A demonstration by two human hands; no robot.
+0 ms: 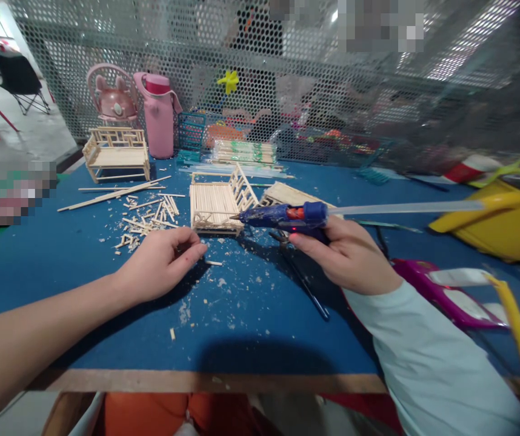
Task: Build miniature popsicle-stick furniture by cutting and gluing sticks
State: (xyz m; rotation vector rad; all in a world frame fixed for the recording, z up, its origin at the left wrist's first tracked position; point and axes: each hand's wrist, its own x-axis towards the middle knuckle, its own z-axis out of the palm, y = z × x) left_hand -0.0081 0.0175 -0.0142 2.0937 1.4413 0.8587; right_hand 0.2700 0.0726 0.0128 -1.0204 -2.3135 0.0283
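Note:
My right hand (355, 257) is wrapped round a blue hot glue gun (269, 216), with a long clear glue stick (405, 208) coming out of its back end. The gun's nozzle points left, over the front right corner of a small bench made of thin wooden sticks (212, 200). In front of this bench, my left hand (166, 263) has thumb and fingers pinched together. What is between them is hidden. A short stick piece (214, 263) shows just beside the fingertips; I cannot tell whether they touch it.
Cut stick pieces (151, 221) lie heaped left of the bench. A finished-looking stick bench (119, 154) and pink bottle (159, 118) stand behind. Pliers (303, 278) lie below the glue gun. A yellow bag (505, 218) and purple-framed object (451, 293) are right. Perforated metal mesh (310, 54) borders the blue table.

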